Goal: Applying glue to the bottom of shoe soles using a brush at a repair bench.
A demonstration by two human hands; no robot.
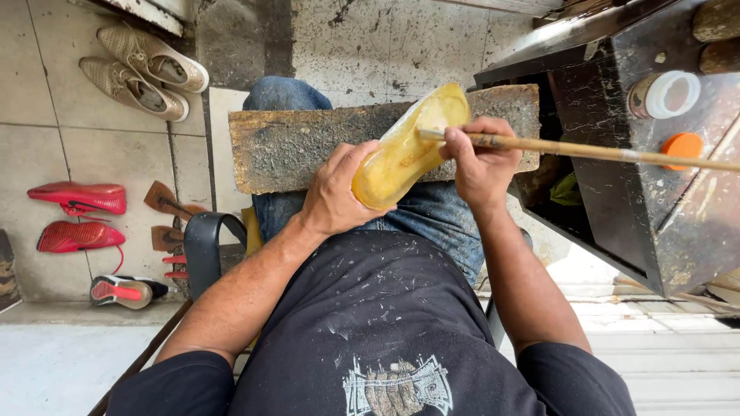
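Note:
My left hand (337, 189) grips a yellow translucent shoe sole (407, 148) from its near end, tilted up over a worn wooden board (293, 146) that lies across my knees. My right hand (482, 158) is closed around a long wooden brush handle (617, 152) that runs off to the right. The brush's tip rests on the upper part of the sole. The bristles themselves are hidden against the sole.
A dark stained work stand (655, 185) at right carries a white-lidded jar (667, 94) and an orange cap (683, 145). On the tiled floor at left lie beige shoes (142, 69), red shoes (77, 216) and loose heels (166, 202).

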